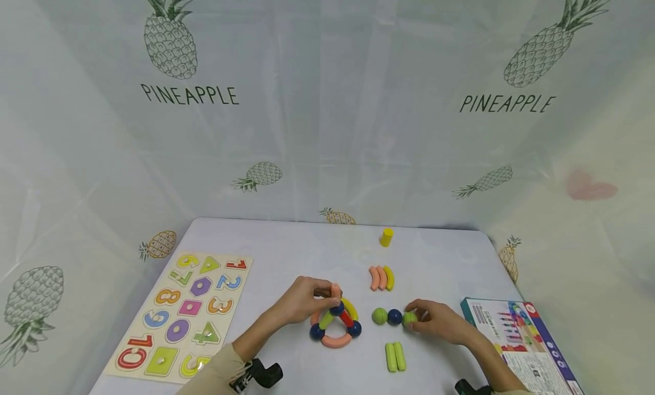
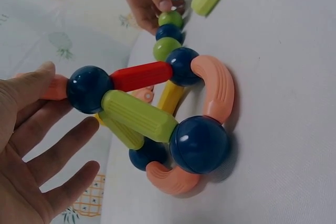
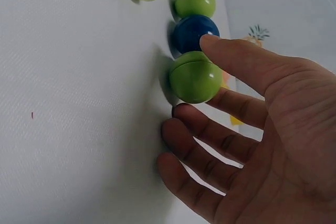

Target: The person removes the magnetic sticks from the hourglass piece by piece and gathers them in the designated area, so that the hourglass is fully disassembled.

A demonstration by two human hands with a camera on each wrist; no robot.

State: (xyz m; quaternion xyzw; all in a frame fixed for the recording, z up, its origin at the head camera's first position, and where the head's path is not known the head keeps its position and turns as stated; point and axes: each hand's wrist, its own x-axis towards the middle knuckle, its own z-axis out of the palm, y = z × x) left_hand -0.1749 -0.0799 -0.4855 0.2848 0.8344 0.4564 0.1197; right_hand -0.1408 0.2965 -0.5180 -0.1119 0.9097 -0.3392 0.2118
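My left hand [image 1: 304, 300] pinches a salmon stick [image 1: 335, 291] between thumb and index finger. This stick stands on the top blue ball [image 2: 90, 89] of a small pyramid-like frame. Red [image 2: 142, 76] and light green [image 2: 139, 116] sticks slope down from that ball to blue balls on the table. Curved salmon pieces [image 2: 218, 88] and a curved yellow one [image 1: 351, 308] join the lower balls. To the right lies a row of a green ball [image 1: 379, 316], a blue ball [image 1: 394, 317] and another green ball [image 3: 195, 78]. My right hand [image 1: 439, 321] holds the nearest green ball with thumb and fingertips.
Two green sticks [image 1: 396, 357] lie in front of the ball row. Behind it are curved salmon and yellow pieces [image 1: 382, 278] and an upright yellow cylinder [image 1: 386, 237]. A number-and-shape board [image 1: 174, 327] lies left, a printed box [image 1: 522, 341] right.
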